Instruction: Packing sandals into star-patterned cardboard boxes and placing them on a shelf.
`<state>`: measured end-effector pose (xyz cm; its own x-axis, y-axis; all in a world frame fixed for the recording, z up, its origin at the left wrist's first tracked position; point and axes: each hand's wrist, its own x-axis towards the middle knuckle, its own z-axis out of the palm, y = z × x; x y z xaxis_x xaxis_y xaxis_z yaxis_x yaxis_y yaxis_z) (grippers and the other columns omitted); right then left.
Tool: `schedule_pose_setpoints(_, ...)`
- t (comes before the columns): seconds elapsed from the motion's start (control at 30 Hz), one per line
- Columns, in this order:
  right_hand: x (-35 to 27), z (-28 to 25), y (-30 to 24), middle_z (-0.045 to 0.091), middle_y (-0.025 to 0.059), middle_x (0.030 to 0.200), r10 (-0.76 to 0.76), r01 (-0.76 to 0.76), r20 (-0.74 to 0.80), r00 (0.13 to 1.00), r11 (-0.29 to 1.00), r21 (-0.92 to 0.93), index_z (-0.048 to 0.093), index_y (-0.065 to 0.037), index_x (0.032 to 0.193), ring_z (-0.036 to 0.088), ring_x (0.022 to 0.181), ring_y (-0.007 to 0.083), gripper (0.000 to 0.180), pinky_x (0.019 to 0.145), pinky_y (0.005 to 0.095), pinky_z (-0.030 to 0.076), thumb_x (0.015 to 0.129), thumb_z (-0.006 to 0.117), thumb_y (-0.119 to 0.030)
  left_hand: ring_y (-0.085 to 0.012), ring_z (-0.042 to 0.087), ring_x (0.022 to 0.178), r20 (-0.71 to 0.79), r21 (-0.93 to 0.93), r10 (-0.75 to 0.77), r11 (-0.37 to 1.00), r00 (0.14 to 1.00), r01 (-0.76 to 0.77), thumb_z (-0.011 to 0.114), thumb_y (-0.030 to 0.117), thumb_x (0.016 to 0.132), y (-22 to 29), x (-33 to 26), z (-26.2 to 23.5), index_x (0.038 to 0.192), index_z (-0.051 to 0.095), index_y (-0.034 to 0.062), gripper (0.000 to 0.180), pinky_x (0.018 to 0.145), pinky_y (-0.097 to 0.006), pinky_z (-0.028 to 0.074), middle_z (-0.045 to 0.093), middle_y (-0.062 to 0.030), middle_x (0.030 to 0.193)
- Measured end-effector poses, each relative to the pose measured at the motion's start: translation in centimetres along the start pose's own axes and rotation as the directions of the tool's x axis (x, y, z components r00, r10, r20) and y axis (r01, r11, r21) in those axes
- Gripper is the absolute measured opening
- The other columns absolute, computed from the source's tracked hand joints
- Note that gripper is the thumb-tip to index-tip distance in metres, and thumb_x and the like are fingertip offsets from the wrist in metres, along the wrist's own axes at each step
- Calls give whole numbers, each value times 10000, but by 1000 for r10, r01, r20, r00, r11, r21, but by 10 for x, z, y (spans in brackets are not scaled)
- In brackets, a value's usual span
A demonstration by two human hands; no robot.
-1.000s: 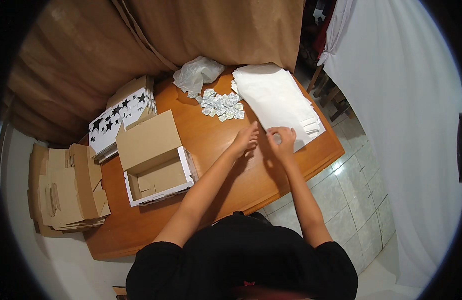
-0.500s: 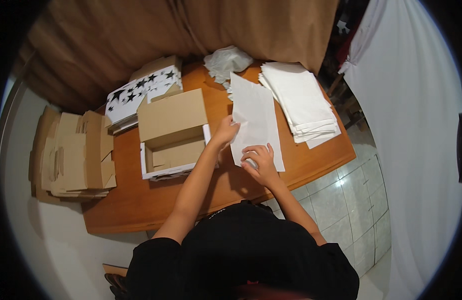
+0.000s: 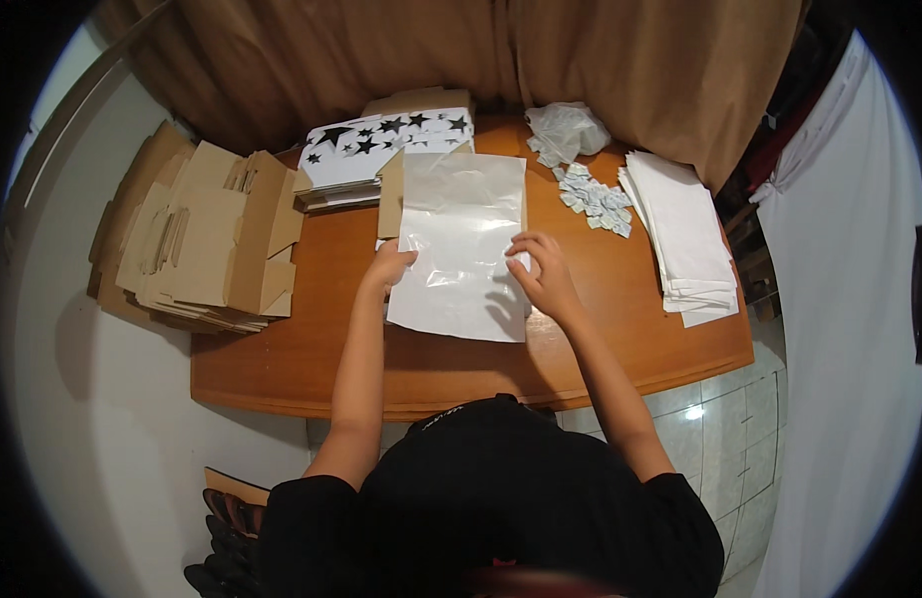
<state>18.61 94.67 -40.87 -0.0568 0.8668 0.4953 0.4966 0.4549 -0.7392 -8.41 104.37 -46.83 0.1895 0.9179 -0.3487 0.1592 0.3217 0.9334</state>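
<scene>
A glossy white sheet of paper (image 3: 461, 234) hangs upright over the middle of the table. My left hand (image 3: 389, 264) pinches its left edge, the thumb lying on the front. Beside the right edge is my right hand (image 3: 544, 276), its fingers slightly curled and apart; they look free of the sheet. Behind the paper stands an open cardboard box (image 3: 390, 207), mostly hidden, with just some brown lid and a little of its side showing.
Flattened brown cardboard boxes (image 3: 207, 234) are stacked at the left. Star-patterned boxes (image 3: 381, 140) lie at the back. Further right are a crumpled clear plastic bag (image 3: 569, 132), many small pale packets (image 3: 593, 199) and a pile of white sheets (image 3: 682, 234) on the wooden table (image 3: 640, 344).
The sheet has moved left, from beside the open box to in front of it, and now faces me more squarely. Both hands travelled with it. My view has shifted, uncovering the small packets.
</scene>
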Motion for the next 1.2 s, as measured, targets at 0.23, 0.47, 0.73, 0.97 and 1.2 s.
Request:
schedule_pose_setpoints(0.23,53,62,49,463,139,1217,73,-26,192,979,972,-233,534,-97,1098,434,1136,330,344,949,439,364,773,610,-179,-244,584,895,-251,187,20,982,968,28,592,73,796,-13,-7,-2,1178,447,-50,426,781,-335,465,589,-195,1035)
schedule_pose_setpoints(0.47,59,96,79,260,126,1417,300,-90,288,909,819,-567,448,-221,1262,215,1299,393,527,974,651,211,770,631,-273,-356,429,1171,175,503,547,665,819,-552,602,214,812,16,-53,31,1146,536,54,376,962,-388,365,501,-136,1236)
schedule_pose_setpoints(0.73,57,112,75,222,147,1432,274,-52,310,910,819,-572,414,-220,1293,170,1320,393,581,997,645,169,760,641,-262,-362,108,1354,483,760,-112,546,868,-352,243,743,792,-21,-24,38,1329,424,211,777,1036,-587,136,186,-108,1468)
schedule_pose_setpoints(0.97,56,113,77,222,150,1431,286,-46,306,908,794,-606,387,-223,1313,173,1322,380,619,1010,625,160,752,649,-241,-328,33,1367,479,802,-381,557,791,-218,181,835,708,-17,4,42,1343,397,224,907,1072,-528,81,133,-114,1477)
schedule_pose_setpoints(1.2,49,111,80,236,136,1427,253,-18,304,918,794,-607,379,-231,1316,193,1321,361,643,1011,621,164,737,659,-235,-342,154,1341,523,773,-480,616,704,-154,200,813,729,-37,15,35,1324,390,36,997,1079,-453,140,260,-183,1419)
